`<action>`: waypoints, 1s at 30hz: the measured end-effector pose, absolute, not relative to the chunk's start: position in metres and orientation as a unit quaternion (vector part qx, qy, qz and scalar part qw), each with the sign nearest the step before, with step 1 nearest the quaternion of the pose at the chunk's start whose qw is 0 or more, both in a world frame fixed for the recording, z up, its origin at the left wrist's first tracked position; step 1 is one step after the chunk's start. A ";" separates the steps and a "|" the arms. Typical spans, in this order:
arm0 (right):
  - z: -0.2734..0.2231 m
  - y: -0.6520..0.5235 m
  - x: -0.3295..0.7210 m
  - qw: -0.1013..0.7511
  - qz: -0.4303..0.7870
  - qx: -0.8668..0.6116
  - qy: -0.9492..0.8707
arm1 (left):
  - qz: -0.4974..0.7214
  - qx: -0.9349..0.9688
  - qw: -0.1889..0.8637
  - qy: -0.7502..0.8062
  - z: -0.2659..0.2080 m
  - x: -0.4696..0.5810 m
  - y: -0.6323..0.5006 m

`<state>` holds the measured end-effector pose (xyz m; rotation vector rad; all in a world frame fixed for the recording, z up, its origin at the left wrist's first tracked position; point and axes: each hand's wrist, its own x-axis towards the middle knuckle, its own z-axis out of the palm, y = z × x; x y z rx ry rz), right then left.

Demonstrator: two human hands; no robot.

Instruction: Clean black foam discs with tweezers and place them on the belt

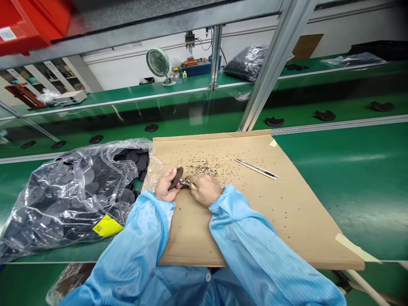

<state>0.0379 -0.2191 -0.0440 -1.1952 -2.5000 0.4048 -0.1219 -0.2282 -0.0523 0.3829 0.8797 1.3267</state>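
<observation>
Between the fingers of my left hand [167, 185] is a dark round disc [176, 178], held tilted on edge. My right hand [205, 188] is closed around a pair of nippers [188, 183], whose metal jaws touch the disc's near side. Both hands are over a brown cardboard sheet [255, 221]. Small black scraps [202, 168] lie scattered on the cardboard beyond my hands. A slim cutter knife [256, 168] rests on the sheet, to the right of the scraps.
At left, a clear plastic bag [73, 199] full of dark discs lies beside the cardboard. Behind runs a green conveyor belt [191, 117] with small piles of dark discs. A metal post [277, 55] rises at the sheet's far edge. A red bin [35, 25] hangs upper left.
</observation>
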 end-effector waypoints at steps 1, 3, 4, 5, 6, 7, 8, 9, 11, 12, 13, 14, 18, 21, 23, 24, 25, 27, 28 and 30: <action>-0.044 -0.219 0.038 0.163 0.141 -0.422 -0.881 | 0.593 0.173 0.681 0.393 -0.053 -0.122 -0.228; -0.043 -0.219 0.037 0.149 0.137 -0.425 -0.882 | 0.598 0.173 0.673 0.399 -0.055 -0.122 -0.228; -0.043 -0.219 0.037 0.143 0.136 -0.426 -0.883 | 0.600 0.172 0.669 0.404 -0.055 -0.122 -0.229; -0.043 -0.219 0.037 0.138 0.135 -0.426 -0.884 | 0.601 0.169 0.665 0.410 -0.055 -0.122 -0.229; -0.044 -0.219 0.037 0.137 0.135 -0.426 -0.884 | 0.600 0.168 0.663 0.415 -0.056 -0.122 -0.228; -0.044 -0.219 0.037 0.138 0.137 -0.427 -0.883 | 0.599 0.169 0.663 0.417 -0.056 -0.122 -0.228; -0.045 -0.219 0.037 0.143 0.142 -0.426 -0.882 | 0.597 0.170 0.665 0.416 -0.055 -0.121 -0.228; -0.045 -0.219 0.037 0.152 0.148 -0.423 -0.881 | 0.596 0.170 0.666 0.414 -0.055 -0.121 -0.228; -0.047 -0.218 0.038 0.181 0.164 -0.419 -0.874 | 0.601 0.168 0.670 0.402 -0.053 -0.119 -0.227; -0.048 -0.217 0.039 0.203 0.172 -0.420 -0.868 | 0.607 0.166 0.669 0.395 -0.052 -0.117 -0.227; -0.049 -0.216 0.041 0.231 0.180 -0.425 -0.856 | 0.614 0.162 0.667 0.391 -0.051 -0.116 -0.227; -0.050 -0.214 0.043 0.265 0.189 -0.434 -0.840 | 0.619 0.159 0.663 0.390 -0.050 -0.115 -0.227; -0.057 -0.201 0.055 0.419 0.242 -0.504 -0.715 | 0.630 0.143 0.653 0.395 -0.050 -0.113 -0.225; -0.061 -0.191 0.060 0.461 0.264 -0.567 -0.630 | 0.625 0.108 0.676 0.374 -0.050 -0.117 -0.221; -0.062 -0.189 0.060 0.467 0.265 -0.574 -0.618 | 0.616 0.070 0.708 0.339 -0.049 -0.120 -0.221; -0.063 -0.190 0.059 0.470 0.262 -0.567 -0.624 | 0.610 0.055 0.725 0.313 -0.048 -0.122 -0.221; -0.063 -0.192 0.057 0.474 0.256 -0.554 -0.635 | 0.606 0.044 0.741 0.285 -0.048 -0.124 -0.223; -0.065 -0.195 0.053 0.475 0.238 -0.525 -0.665 | 0.600 0.033 0.765 0.230 -0.048 -0.128 -0.225; -0.065 -0.197 0.051 0.469 0.226 -0.510 -0.685 | 0.599 0.032 0.772 0.211 -0.049 -0.130 -0.226; -0.065 -0.200 0.047 0.453 0.199 -0.477 -0.727 | 0.598 0.035 0.779 0.187 -0.052 -0.133 -0.227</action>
